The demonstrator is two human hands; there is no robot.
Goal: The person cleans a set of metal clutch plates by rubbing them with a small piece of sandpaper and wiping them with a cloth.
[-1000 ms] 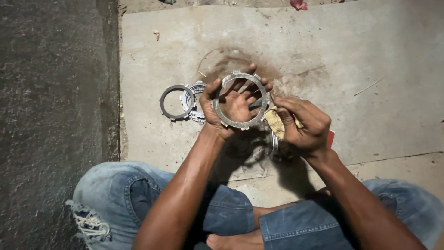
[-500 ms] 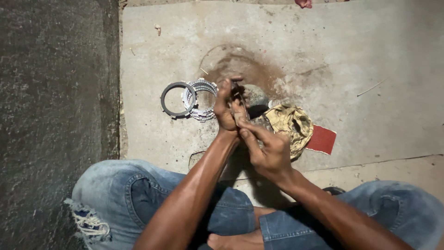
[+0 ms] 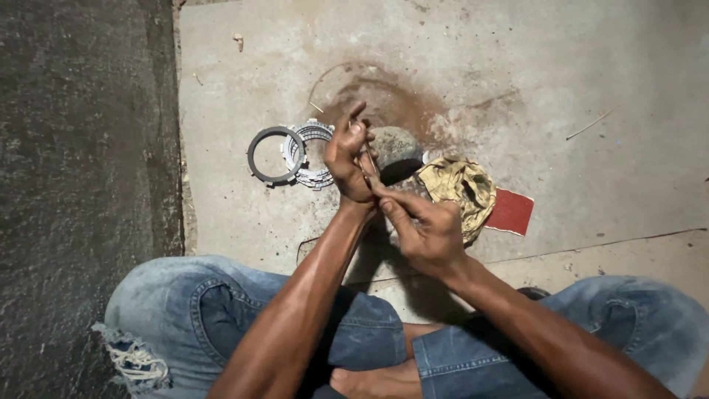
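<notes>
**Seated person works a thin ring edge-on between both hands, above a stone on the floor**

Landmark for all positions: the grey stone (image 3: 395, 150) lying on the concrete floor (image 3: 561, 81), at the edge of a rust-brown stain.

Floor: pale slab, bordered by darker rough ground well to the stone's left. The person sits cross-legged on the near side of the stone in blue jeans (image 3: 207, 318), so the work falls directly under the head camera and within reach of both arms.

Yellow-brown rag (image 3: 461, 185): crumpled just right of the stone, partly behind the right hand, apparently kept close for wiping.

Red rectangular sheet (image 3: 511, 212): flat, just beyond the rag to the right; possibly abrasive paper, cannot be confirmed.

Dark ring (image 3: 275, 155) and stack of toothed metal rings (image 3: 310, 154): lying flat to the stone's left, touching one another, set apart from the piece in hand.

Left hand (image 3: 348, 157): raised just left of the stone, grip clenched on the thin ring (image 3: 368, 164), index finger lifted clear.

Right hand (image 3: 425, 233): on the near side of the stone, fingertips pinching the same ring from below. The ring shows only as a narrow edge between the two hands; held so, judged to allow its rim or face to be worked. Whether anything else sits between the fingers cannot be told
</notes>
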